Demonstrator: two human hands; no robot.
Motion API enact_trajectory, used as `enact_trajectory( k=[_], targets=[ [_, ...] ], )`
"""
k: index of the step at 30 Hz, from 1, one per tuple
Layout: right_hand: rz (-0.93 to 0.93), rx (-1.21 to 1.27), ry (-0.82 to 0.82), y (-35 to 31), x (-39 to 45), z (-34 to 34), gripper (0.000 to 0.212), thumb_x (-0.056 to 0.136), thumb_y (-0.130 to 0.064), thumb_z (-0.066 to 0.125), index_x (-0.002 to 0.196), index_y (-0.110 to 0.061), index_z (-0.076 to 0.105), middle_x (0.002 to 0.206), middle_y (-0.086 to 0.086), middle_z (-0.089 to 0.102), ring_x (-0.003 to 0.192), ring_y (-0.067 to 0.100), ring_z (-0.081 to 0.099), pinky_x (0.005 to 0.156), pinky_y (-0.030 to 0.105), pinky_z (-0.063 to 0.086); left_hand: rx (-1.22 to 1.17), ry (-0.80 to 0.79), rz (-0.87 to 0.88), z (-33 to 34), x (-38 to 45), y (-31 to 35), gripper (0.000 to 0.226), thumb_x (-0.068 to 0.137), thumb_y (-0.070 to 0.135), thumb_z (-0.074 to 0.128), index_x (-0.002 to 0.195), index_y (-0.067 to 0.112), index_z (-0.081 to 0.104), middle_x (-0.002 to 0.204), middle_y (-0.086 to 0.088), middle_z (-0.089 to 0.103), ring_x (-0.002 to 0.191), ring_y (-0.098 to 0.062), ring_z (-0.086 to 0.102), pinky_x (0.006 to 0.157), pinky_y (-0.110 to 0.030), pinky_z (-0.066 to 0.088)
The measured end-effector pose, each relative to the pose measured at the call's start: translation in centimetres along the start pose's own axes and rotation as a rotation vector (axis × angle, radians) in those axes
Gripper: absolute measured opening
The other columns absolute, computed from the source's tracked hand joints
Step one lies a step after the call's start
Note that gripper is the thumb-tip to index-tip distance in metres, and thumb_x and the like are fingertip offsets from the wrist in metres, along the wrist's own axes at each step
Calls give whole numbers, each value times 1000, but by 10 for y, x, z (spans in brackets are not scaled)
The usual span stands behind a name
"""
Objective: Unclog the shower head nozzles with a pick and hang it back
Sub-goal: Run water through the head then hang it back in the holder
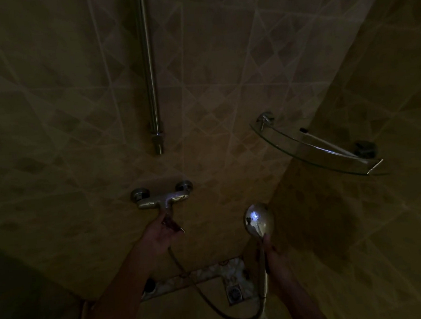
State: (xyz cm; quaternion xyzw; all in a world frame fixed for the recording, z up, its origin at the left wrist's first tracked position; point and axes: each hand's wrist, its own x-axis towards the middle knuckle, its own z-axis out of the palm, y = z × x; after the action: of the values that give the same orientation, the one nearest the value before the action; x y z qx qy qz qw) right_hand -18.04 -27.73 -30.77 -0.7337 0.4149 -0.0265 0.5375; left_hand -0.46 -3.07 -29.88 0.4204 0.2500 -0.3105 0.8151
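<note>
The chrome shower head point(259, 219) points its shiny back at me, low and right of centre in this dim shower corner. My right hand point(271, 250) grips its handle just below the head. Its hose point(200, 294) loops down toward the floor and rises to the wall mixer tap point(161, 198). My left hand point(161, 232) is on the tap's lever, fingers wrapped under it. A thin white pick-like tool point(331, 144) with a dark tip lies on the glass corner shelf point(288, 153). The vertical chrome rail point(150, 71) runs up the wall above the tap; no holder shows on it.
Tiled walls meet in a corner on the right. A square floor drain point(234, 293) sits below between my arms. A dark bulk fills the lower left.
</note>
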Motion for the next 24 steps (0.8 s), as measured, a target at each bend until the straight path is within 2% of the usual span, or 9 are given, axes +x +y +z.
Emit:
enact_trajectory(
  k=[3,6,11,14,17,19,22,23,24],
  targets=[
    [17,28,-15,-1,-4,2,76,89,-66,25,82,-5,69,75,14,71,69,24,65,69,34,51,-7,8,12,-2,-2,2,28,94,31,51,82,6,55,81,-17,65,89,-30,57,92,-57,41],
    [19,55,-18,7,0,4,75,79,-80,29,79,-17,70,82,10,73,85,27,69,87,48,53,6,36,21,-3,-3,2,28,92,35,53,87,7,56,92,-16,64,90,-31,59,98,-55,40],
    [26,61,9,12,7,6,98,50,-99,23,84,-22,73,82,4,71,78,20,63,76,37,48,83,28,38,0,-9,3,20,96,24,50,85,9,56,73,-16,70,77,-31,63,83,-50,47],
    [46,18,-8,0,-2,6,90,65,-90,20,74,-17,72,77,6,73,75,24,66,77,39,51,145,36,84,-3,-3,2,15,97,12,46,88,12,58,105,-22,63,79,-27,62,71,-41,55],
    [44,11,23,8,3,12,78,68,-90,23,79,-30,73,82,3,75,83,27,69,84,47,54,139,32,96,9,-15,-1,24,100,18,38,84,8,52,84,-11,57,72,-19,55,63,-28,56],
    [19,48,34,8,3,14,76,69,-88,28,89,-29,73,88,2,74,89,26,69,87,48,54,56,43,73,10,-15,-1,27,100,17,37,81,4,51,82,-10,56,75,-22,54,73,-30,59],
    [18,67,23,-4,-3,13,75,79,-78,32,75,-15,71,79,10,72,77,25,67,80,42,55,-62,112,58,5,1,-4,24,99,10,37,85,-1,53,93,-19,55,84,-31,54,87,-40,56],
    [16,56,8,-8,-4,12,79,77,-79,30,75,-10,70,78,13,72,75,26,67,76,39,54,-92,123,70,6,6,-4,23,99,5,35,86,-3,52,93,-20,55,83,-31,54,84,-38,57],
    [3,68,2,-6,-2,13,83,74,-81,29,79,-8,69,80,15,73,75,27,67,75,39,53,-96,91,70,10,2,-6,22,98,1,34,87,-5,52,96,-22,56,80,-29,53,71,-34,60]
  ],
)
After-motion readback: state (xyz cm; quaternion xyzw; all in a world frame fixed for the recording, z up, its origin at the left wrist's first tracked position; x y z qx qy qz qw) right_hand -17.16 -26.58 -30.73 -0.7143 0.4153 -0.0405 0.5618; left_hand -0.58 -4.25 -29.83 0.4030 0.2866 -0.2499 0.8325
